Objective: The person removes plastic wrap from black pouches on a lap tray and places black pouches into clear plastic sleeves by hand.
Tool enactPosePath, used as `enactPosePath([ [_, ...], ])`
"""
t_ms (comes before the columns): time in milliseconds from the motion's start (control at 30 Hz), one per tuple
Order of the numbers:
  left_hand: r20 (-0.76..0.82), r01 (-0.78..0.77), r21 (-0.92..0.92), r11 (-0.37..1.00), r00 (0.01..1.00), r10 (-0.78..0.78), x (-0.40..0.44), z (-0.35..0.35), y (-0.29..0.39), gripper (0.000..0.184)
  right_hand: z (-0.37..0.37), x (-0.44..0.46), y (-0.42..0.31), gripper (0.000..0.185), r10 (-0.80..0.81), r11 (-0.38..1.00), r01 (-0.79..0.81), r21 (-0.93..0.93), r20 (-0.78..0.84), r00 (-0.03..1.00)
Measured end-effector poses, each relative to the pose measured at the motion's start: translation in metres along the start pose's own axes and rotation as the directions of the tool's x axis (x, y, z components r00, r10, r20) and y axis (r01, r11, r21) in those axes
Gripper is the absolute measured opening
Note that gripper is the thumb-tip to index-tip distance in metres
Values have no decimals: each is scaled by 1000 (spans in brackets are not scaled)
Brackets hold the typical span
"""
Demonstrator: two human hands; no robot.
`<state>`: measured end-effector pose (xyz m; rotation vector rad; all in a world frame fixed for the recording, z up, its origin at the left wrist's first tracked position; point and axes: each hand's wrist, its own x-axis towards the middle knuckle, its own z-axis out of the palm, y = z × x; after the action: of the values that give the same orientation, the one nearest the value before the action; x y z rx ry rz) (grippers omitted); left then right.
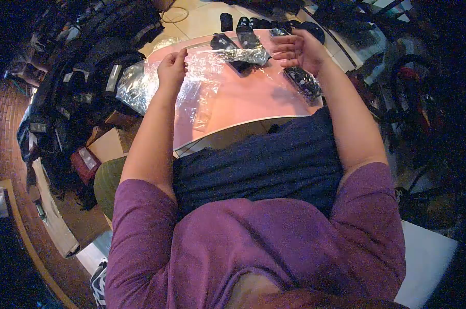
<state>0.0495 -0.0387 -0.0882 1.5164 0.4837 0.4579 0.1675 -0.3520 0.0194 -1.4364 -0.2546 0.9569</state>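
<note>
My left hand [173, 69] is over the left part of the pink table [253, 100], its fingers curled together beside clear plastic bags [199, 87]; whatever they pinch is too small to make out. On the right, my right hand [298, 53] is raised with its fingers spread and nothing visible in them. Just below it lies a black item in clear plastic [303, 83]. Between the hands, a crumpled clear wrapper [248, 55] lies across dark packed items [224, 43] near the table's far edge.
Dark packed goods [83, 92] are piled to the left of the table. Several black rolled items [226, 21] stand beyond its far edge. Cardboard boxes [109, 146] are at the lower left, and more dark things crowd the right side.
</note>
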Motion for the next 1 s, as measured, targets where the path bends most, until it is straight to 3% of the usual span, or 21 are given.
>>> enactPosePath([
  [100, 14, -17, -19, 1000, 1000, 17, -2, 1, 4, 28, 3, 3, 5, 54, -2, 999, 7, 35, -117, 993],
  [133, 55, -10, -29, 1000, 998, 11, -3, 2, 6, 28, 6, 8, 14, 56, -158, 943, 76, -324, -234, 959],
  [167, 96, -2, -38, 999, 995, 6, -5, 4, 8, 27, 9, 14, 21, 59, -338, 760, 83, -644, -283, 898],
  [200, 94, -3, -36, 999, 996, 6, -6, 6, 9, 27, 26, 9, 21, 59, -327, 788, 36, -614, -368, 870],
  [233, 139, 2, -27, 1000, 990, 2, -7, 8, 11, 26, 25, 10, 22, 59, -326, 789, 38, -613, -366, 872],
  [300, 178, 6, -12, 1000, 984, -3, -9, 10, 12, 25, 22, 13, 25, 50, -355, 611, 102, -785, -156, 922],
  [333, 251, 5, -56, 998, 968, 10, -9, 10, 12, 25, 18, 13, 22, 40, -225, 678, 116, -726, -55, 973],
  [433, 324, 71, -113, 991, 946, -31, -11, 11, 17, 32, 8, 20, 23, 37, -144, 649, -2, -761, -126, 981],
  [567, 351, 144, -98, 985, 931, -101, -15, 12, 29, 40, 7, 27, 31, 38, -218, 662, -31, -749, -231, 948],
  [633, 379, 161, -68, 985, 917, -124, -18, 18, 35, 41, 32, 28, 41, 42, -471, 697, 351, -625, -30, 881],
  [667, 438, 166, -86, 982, 892, -112, -19, 22, 37, 41, 46, 17, 41, 41, -501, 599, 396, -696, 59, 863],
  [700, 495, 173, -101, 980, 863, -101, -22, 25, 40, 42, 47, 19, 41, 41, -502, 600, 396, -695, 58, 863],
  [767, 524, 173, -89, 981, 846, -102, -25, 27, 48, 42, 47, 26, 39, 24, -218, 539, 142, -830, 25, 976],
  [800, 496, 121, -51, 991, 865, -80, -25, 27, 49, 41, 44, 28, 41, 33, -295, 602, 225, -766, 49, 954],
  [933, 474, 6, 31, 1000, 880, -20, -21, 19, 52, 40, 36, 28, 34, 31, -257, 691, 171, -703, -18, 966],
  [1000, 470, 33, -5, 999, 882, -27, -19, 17, 54, 39, 38, 25, 32, 30, -227, 758, 160, -632, -26, 974],
])
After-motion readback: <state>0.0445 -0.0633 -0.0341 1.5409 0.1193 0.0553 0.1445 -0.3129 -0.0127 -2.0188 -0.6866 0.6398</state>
